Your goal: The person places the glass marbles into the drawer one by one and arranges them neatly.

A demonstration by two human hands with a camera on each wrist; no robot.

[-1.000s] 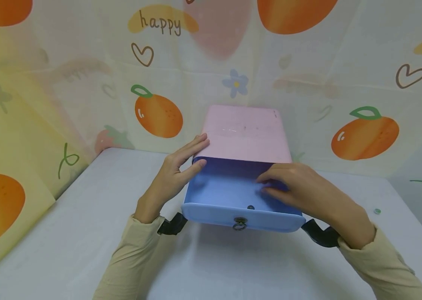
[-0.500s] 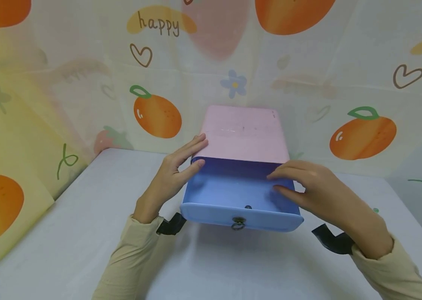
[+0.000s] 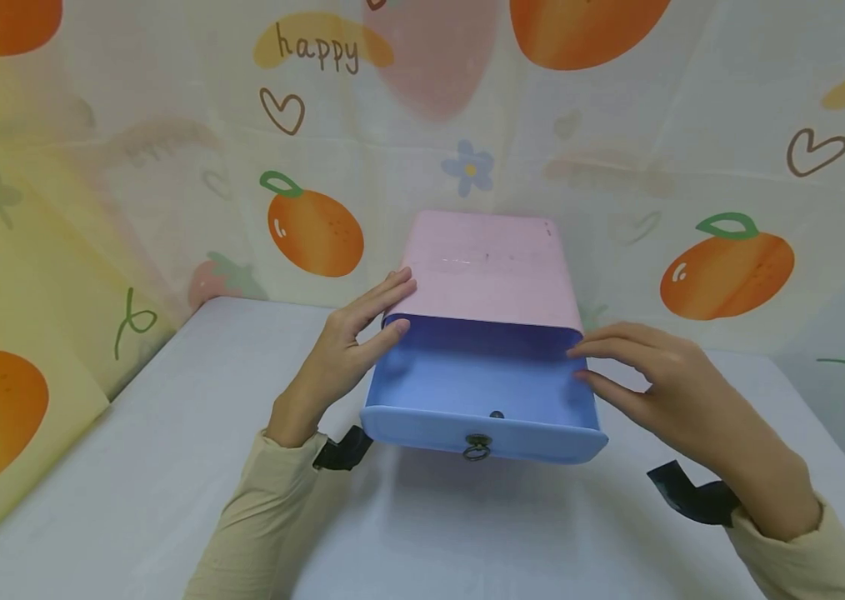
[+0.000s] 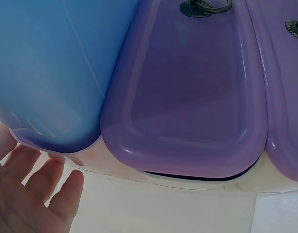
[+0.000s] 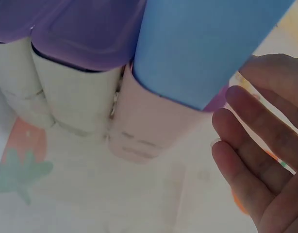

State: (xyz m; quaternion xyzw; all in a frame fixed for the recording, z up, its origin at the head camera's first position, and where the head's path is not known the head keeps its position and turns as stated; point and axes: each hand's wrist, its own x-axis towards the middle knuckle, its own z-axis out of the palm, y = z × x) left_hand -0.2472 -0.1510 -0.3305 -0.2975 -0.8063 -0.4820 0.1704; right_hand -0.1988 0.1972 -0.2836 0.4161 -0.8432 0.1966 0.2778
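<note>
A small cabinet with a pink top (image 3: 490, 271) stands at the back of the white table. Its blue top drawer (image 3: 478, 387) is pulled out, with a ring pull (image 3: 477, 447) on the front and nothing visible inside. My left hand (image 3: 347, 350) rests with straight fingers against the cabinet's left side, thumb at the drawer's left edge. My right hand (image 3: 647, 375) is outside the drawer, straight fingertips at its right wall; contact is unclear. The left wrist view shows the blue drawer (image 4: 47, 73) from below, with my left hand (image 4: 32, 194). The right wrist view shows the blue drawer (image 5: 207, 43) and my right hand (image 5: 265, 145) beside it.
Purple drawers (image 4: 188, 97) sit shut below the blue one. The white table (image 3: 167, 467) is walled by fruit-print sheets (image 3: 167, 167) at the back and both sides. Black wrist straps (image 3: 692, 500) hang at my sleeves.
My right hand has drawn out of the blue drawer and moved right, to just outside its right wall. The left hand and the drawer have stayed put.
</note>
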